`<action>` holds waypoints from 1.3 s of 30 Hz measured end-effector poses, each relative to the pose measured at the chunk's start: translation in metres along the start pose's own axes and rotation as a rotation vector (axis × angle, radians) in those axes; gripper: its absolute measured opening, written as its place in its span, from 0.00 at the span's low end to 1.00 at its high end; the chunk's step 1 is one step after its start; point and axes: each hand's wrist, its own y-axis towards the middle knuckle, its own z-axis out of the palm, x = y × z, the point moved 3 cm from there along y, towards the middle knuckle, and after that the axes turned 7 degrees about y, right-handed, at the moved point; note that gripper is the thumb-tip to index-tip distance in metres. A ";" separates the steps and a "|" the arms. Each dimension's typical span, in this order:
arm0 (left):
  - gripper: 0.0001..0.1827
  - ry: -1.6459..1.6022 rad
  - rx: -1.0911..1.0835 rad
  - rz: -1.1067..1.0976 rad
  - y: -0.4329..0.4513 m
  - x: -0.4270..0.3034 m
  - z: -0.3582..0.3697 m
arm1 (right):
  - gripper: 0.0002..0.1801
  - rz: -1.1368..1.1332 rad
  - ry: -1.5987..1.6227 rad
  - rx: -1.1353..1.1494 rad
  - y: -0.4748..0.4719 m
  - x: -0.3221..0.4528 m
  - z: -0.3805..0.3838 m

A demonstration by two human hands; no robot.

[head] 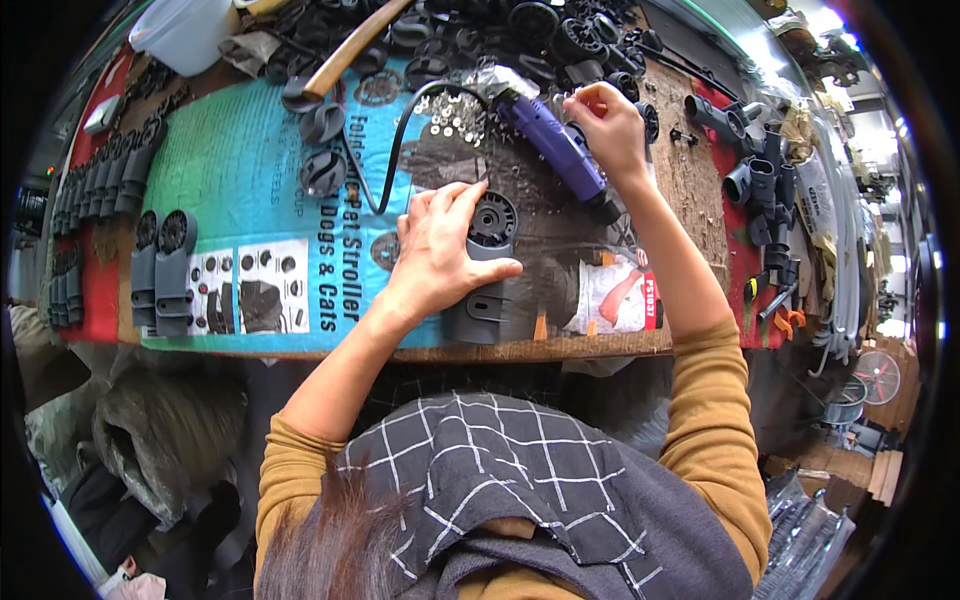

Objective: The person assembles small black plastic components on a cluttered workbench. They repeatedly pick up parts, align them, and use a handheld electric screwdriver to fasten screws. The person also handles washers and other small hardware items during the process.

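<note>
A grey plastic wheel housing with a black spoked wheel (490, 219) lies on the printed cardboard in front of me. My left hand (442, 251) is on it, fingers along the wheel's upper left side and thumb across the housing. My right hand (609, 127) is raised past the purple power screwdriver (555, 146), its thumb and fingertips brought together. Whether a small part sits between those fingertips is too small to tell. The screwdriver lies slantwise, its black cable (397, 142) looping left. White washers (450, 116) and small metal hardware are scattered beside its upper end.
Two similar wheel housings (174, 274) lie at left, with rows of grey housings (112, 176) beyond. A wooden-handled hammer (352, 52) and heaped black wheel parts (577, 37) occupy the back. Grey tubular fittings (761, 172) are piled at right. The table's front edge (570, 349) runs before my body.
</note>
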 end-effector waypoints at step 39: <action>0.23 -1.455 0.019 -0.192 0.018 -0.015 -0.039 | 0.22 -0.951 -0.170 0.117 -0.093 0.095 -0.014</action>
